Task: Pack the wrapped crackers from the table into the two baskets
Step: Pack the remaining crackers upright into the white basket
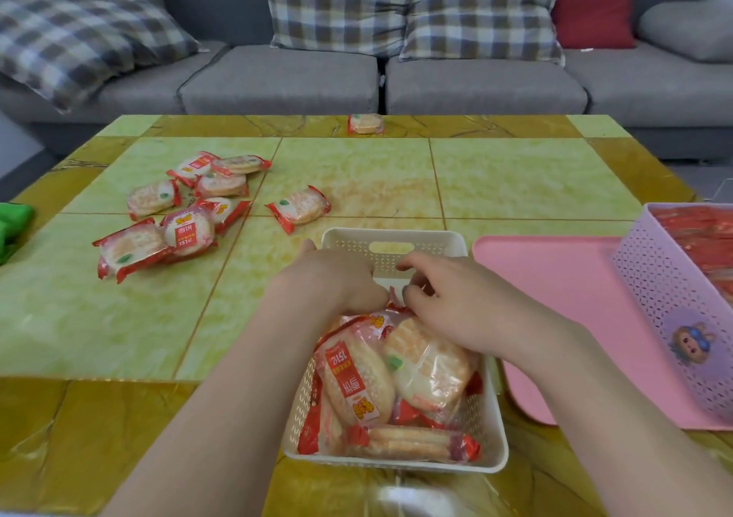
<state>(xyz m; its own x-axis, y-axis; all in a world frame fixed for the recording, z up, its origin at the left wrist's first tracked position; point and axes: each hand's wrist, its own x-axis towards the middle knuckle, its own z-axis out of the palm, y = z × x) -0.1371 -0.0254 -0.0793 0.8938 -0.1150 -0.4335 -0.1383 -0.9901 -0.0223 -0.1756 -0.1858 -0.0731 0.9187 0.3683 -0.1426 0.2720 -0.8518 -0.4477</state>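
Note:
A white basket (396, 239) stands at the table's near middle, holding several wrapped crackers (357, 381) in red and clear wrappers. Both my hands reach into its far half. My left hand (337, 278) has its fingers curled down onto the red wrapper edge of a cracker pack (396, 310). My right hand (456, 302) pinches the same wrapper edge from the right. More wrapped crackers (186, 207) lie in a loose pile on the table at the left. One pack (299, 209) lies alone, and another single pack (365, 123) sits at the far edge. A purple basket (670, 302) at the right is full of red packs.
The purple basket stands on a pink tray (555, 298) right of the white basket. Something green (12, 227) lies at the table's left edge. A grey sofa (277, 80) with checked cushions runs behind the yellow-green table (515, 175).

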